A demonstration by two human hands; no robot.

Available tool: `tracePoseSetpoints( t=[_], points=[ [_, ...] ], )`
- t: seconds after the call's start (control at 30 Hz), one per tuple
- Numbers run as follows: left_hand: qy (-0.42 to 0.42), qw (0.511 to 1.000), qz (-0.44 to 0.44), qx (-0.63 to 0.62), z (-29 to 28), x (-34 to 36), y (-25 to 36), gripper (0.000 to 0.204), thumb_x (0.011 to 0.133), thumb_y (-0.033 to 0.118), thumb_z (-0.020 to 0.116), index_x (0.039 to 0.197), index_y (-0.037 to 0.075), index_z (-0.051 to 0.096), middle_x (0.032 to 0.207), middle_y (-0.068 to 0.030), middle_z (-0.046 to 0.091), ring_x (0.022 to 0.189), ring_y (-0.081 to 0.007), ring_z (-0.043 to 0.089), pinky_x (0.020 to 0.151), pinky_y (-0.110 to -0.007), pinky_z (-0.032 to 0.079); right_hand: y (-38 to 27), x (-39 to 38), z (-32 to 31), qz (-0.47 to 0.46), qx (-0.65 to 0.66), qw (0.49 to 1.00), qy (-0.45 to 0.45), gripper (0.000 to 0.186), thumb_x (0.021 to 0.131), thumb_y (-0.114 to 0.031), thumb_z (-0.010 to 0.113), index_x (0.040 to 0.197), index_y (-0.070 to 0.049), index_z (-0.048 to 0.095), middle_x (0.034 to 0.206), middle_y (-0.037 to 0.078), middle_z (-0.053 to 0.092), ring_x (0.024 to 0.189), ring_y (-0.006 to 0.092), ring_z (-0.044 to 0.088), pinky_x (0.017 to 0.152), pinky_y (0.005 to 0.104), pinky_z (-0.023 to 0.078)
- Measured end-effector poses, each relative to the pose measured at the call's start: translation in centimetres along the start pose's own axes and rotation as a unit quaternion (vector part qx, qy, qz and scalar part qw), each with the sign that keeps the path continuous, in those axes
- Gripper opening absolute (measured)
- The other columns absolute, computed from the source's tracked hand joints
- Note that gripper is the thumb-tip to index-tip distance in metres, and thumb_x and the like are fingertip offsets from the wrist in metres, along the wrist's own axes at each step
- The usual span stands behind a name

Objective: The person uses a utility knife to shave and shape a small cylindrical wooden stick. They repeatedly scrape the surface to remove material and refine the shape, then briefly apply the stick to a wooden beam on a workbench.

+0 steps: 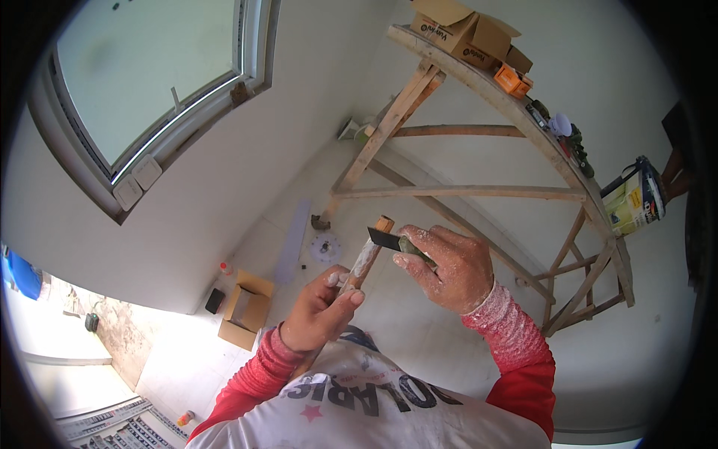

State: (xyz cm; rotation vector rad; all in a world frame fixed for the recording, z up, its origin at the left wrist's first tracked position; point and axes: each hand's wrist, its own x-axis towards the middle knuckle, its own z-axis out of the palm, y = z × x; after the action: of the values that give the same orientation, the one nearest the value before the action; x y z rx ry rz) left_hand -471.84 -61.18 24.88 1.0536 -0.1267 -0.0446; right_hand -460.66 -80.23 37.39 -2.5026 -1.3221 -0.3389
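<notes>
A wooden stick point(362, 263) smeared with white material slants up from my left hand point(318, 313), whose fingers are wrapped round it. My right hand point(449, 269) grips a dark-bladed scraper point(385, 239) by its greenish handle, its blade lying across the upper part of the stick, just below the bare wooden top end. The knuckles and sleeve cuff of my right arm are dusted white. The stick's lower end runs behind my left wrist toward my body, partly hidden.
A wooden scaffold point(456, 191) stands ahead, bearing cardboard boxes point(452, 30), an orange box point(508, 81) and tools point(572, 146). A bucket point(632, 196) is at right. On the floor lie an open carton point(239, 318) and a white disc point(326, 248). A window point(149, 75) is at upper left.
</notes>
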Motion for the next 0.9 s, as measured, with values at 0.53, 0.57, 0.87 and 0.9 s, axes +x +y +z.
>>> tracePoseSetpoints(
  t=[0.53,0.57,0.87,0.9],
  points=[
    [-0.016,0.998,-0.05,-0.037,-1.4,0.2,0.4,0.038,0.109,0.036,0.042,0.102,0.001,0.056,0.055,-0.0028,0.05,0.036,-0.0098,0.043,0.038,-0.024,0.034,1.4,0.2,0.0,0.008,0.048,0.998,0.048,0.036,0.091,-0.033,0.073,0.113,-0.004,0.069,0.079,0.008,0.067,0.059,0.0224,0.065,0.053,0.034,0.05],
    [-0.016,0.998,-0.055,-0.038,-1.3,0.2,0.4,0.038,0.109,0.035,0.042,0.101,0.001,0.056,0.055,-0.0029,0.05,0.036,-0.0098,0.043,0.038,-0.024,0.035,1.1,0.2,0.1,0.006,0.043,0.999,0.028,0.037,0.091,-0.034,0.073,0.112,-0.004,0.069,0.077,0.007,0.066,0.058,0.0213,0.064,0.052,0.0334,0.05],
    [-0.031,0.998,-0.046,-0.016,-0.9,0.2,0.3,0.039,0.109,0.035,0.04,0.1,0.0,0.056,0.053,-0.0018,0.05,0.037,-0.0091,0.045,0.039,-0.023,0.035,0.3,0.7,0.4,-0.006,0.023,1.0,-0.005,0.036,0.089,-0.035,0.075,0.11,-0.006,0.07,0.075,0.006,0.063,0.056,0.0233,0.063,0.05,0.0343,0.05],
    [-0.032,0.999,-0.038,-0.007,-1.0,0.1,0.2,0.04,0.109,0.035,0.04,0.1,0.0,0.056,0.052,-0.0015,0.049,0.037,-0.0089,0.045,0.039,-0.023,0.034,0.4,0.7,0.5,-0.016,0.005,1.0,0.004,0.035,0.088,-0.033,0.075,0.111,-0.006,0.07,0.077,0.007,0.065,0.058,0.0236,0.064,0.052,0.0344,0.05]
  ],
)
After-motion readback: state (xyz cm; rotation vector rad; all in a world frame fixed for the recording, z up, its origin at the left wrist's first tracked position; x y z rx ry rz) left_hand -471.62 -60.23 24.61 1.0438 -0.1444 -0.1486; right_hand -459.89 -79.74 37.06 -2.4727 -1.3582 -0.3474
